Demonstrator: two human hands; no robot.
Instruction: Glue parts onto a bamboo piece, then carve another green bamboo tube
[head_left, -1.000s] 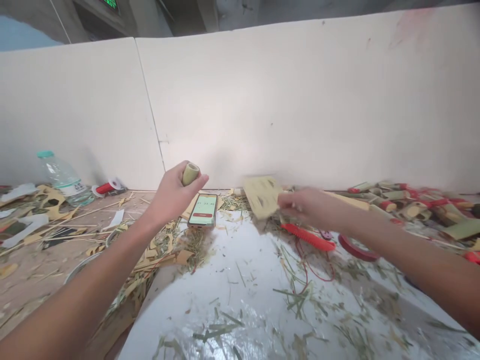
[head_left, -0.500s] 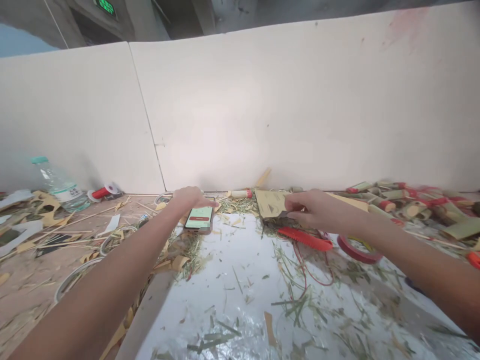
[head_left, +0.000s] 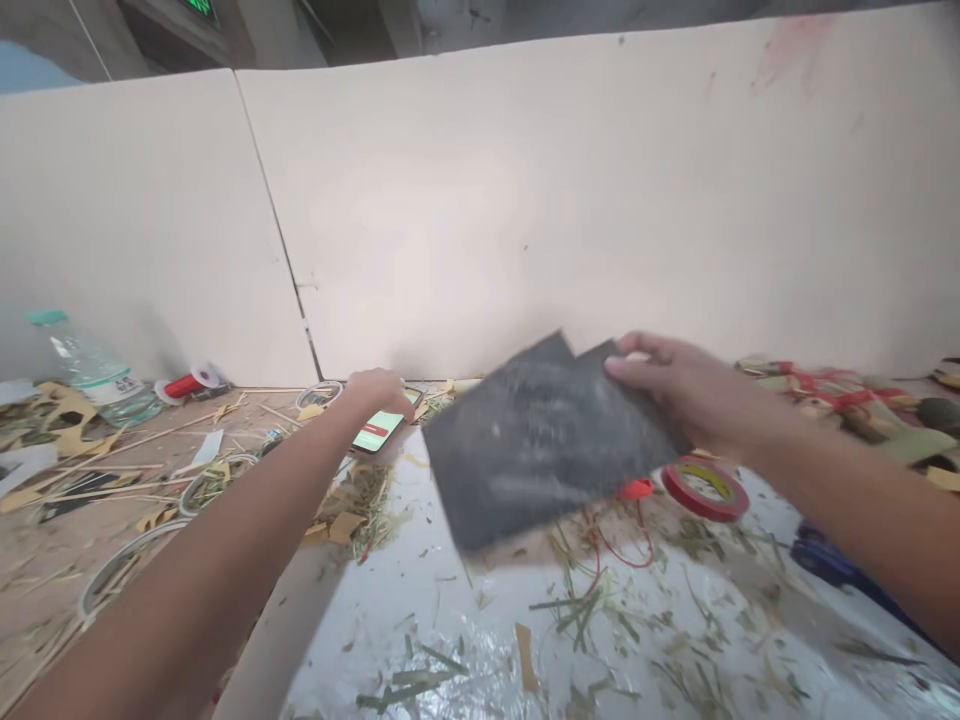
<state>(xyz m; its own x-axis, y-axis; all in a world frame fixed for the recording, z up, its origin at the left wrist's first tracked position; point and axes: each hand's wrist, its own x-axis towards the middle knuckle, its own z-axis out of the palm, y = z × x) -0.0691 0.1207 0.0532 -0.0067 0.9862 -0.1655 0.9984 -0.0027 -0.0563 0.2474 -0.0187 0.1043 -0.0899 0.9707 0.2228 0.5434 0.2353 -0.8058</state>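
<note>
Sheet [head_left: 540,450], dark face toward us, is up at mid-frame; half a second ago we saw its tan side, low near the back panel [head_left: 450,230]. Right hand [head_left: 675,390] clamps its upper right edge between thumb and fingers. Left hand [head_left: 379,392] is by the phone [head_left: 376,434], left of centre; its grip we cannot tell. Barest white board [head_left: 409,600]: lower centre-left, below the sheet. Tape roll [head_left: 697,509] lies below the right hand; plant scraps [head_left: 579,606] litter the lower right; blue object [head_left: 829,560] at far right, partly hidden.
</note>
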